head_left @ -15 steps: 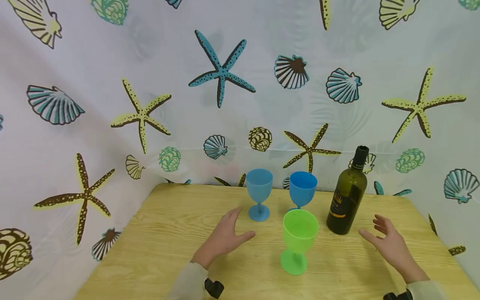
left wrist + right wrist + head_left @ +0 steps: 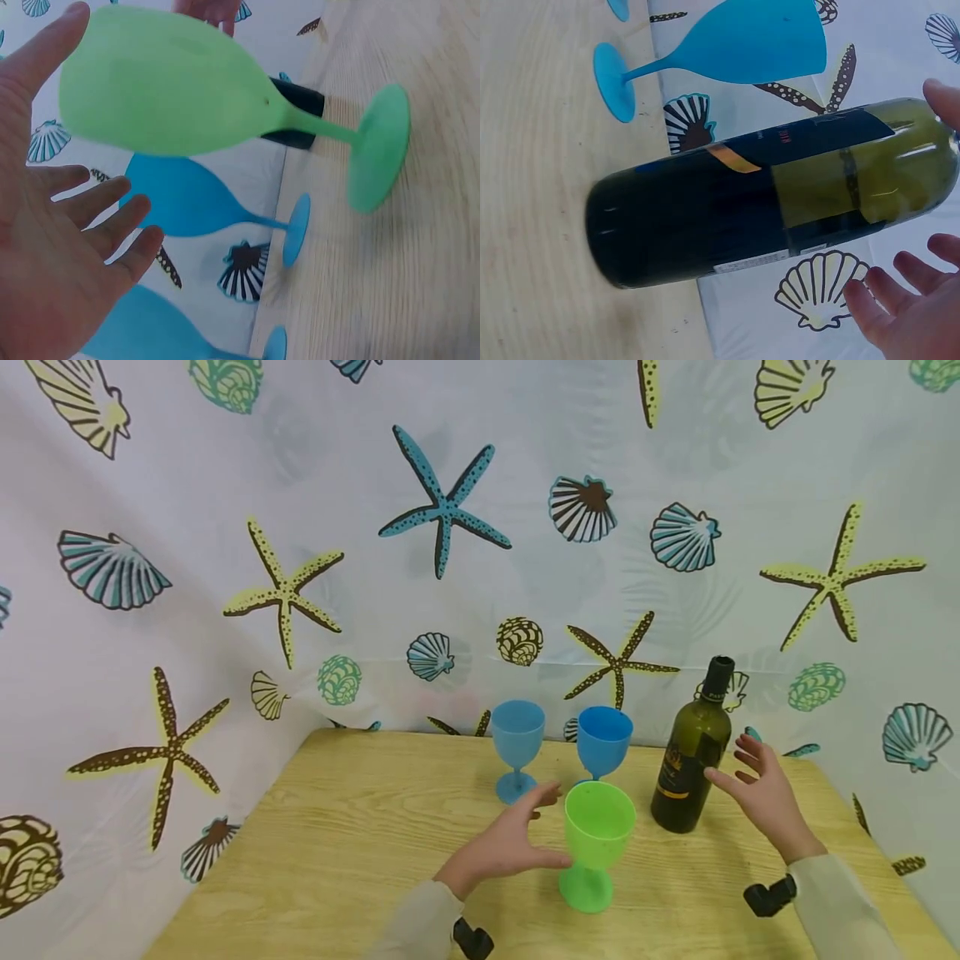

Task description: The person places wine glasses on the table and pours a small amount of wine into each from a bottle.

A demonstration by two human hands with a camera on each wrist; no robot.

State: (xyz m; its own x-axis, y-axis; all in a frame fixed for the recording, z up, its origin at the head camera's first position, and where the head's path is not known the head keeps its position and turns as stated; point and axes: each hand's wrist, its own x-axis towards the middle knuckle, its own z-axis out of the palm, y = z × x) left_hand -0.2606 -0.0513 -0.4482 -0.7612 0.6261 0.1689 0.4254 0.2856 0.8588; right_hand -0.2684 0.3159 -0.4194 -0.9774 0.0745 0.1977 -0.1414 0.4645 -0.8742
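A bright green plastic goblet point(image 2: 598, 827) stands upright near the table's middle. My left hand point(image 2: 512, 845) is spread around its left side, thumb low by the bowl, fingers behind; in the left wrist view the palm point(image 2: 45, 262) faces the goblet with a gap. To the right, a dark green wine bottle point(image 2: 692, 760) with a black label stands upright. My right hand point(image 2: 767, 793) is beside it, thumb and fingers apart; in the right wrist view the thumb point(image 2: 943, 103) lies at the bottle's shoulder and the fingers stay off the glass.
Behind the green goblet stand a light blue goblet point(image 2: 517, 735) at left and a deeper blue goblet point(image 2: 604, 739) at right. All rest on a wood-grain table point(image 2: 360, 827). A white curtain point(image 2: 480, 610) printed with shells and starfish hangs at the back and sides.
My left hand has moved right, up to the green goblet. The right hand has moved up and left, closer to the wine bottle. Goblets and bottle stay in place.
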